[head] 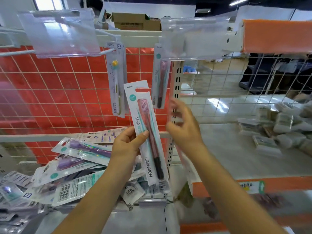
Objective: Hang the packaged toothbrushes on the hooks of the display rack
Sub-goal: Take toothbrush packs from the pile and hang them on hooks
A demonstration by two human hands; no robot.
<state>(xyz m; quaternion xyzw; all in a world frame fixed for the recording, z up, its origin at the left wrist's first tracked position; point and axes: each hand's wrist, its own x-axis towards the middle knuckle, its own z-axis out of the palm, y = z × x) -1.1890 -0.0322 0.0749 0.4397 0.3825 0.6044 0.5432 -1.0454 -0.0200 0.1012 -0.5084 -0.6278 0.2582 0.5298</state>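
Your left hand pinches a pink toothbrush pack upright, below the rack's hooks. Your right hand, fingers loose, holds nothing just beside the pack.

Left hand grips a pink packaged toothbrush; right hand hovers beside

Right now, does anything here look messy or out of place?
Yes. A heap of packaged toothbrushes lies jumbled on the lower shelf, some face down, overlapping at all angles. Only two packs hang on hooks. The left hand holds another pack.
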